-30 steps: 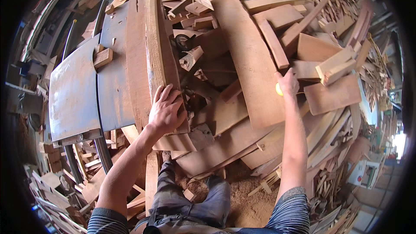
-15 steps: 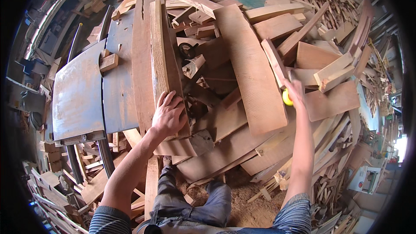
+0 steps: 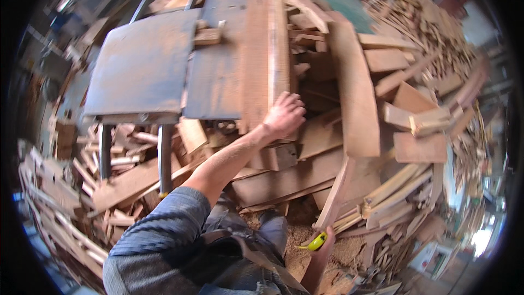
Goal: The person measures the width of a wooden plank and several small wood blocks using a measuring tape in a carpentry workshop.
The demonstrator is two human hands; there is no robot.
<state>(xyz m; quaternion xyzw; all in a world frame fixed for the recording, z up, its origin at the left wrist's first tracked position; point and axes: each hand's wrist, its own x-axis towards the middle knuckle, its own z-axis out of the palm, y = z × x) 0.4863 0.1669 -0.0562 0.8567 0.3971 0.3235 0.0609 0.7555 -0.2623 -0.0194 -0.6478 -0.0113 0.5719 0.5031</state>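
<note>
- The left hand (image 3: 285, 114) lies flat on the near end of a long plank (image 3: 278, 49) standing on edge on the saw table (image 3: 142, 71). Its fingers are spread over the wood, pressing on it, not wrapped around it.
- That plank runs away from the person along the table's right side, touching a second, wider board (image 3: 254, 49) lying just beside it on the left.
- The right hand (image 3: 321, 243) is low, near the person's knee, closed on a yellow tape measure (image 3: 316, 242). It seems to hold a thin wooden strip (image 3: 335, 191) as well, which rises from the hand toward the pile, though I cannot tell whether the fingers really grip it.
- A broad, bowed board (image 3: 355, 87) leans across the scrap heap (image 3: 426, 109) to the right of the plank, apart from both hands.
- A small block (image 3: 206, 35) sits on the table, untouched.
- How far along: I would judge this an early stage, sorting or sizing stock. The plank is set on the table and steadied, and the tape is in hand but not drawn out. No cut shows in the plank. Measuring, marking and any sawing appear not yet done.
- Offcuts and sawdust (image 3: 284, 240) cover the floor around the person's legs.
</note>
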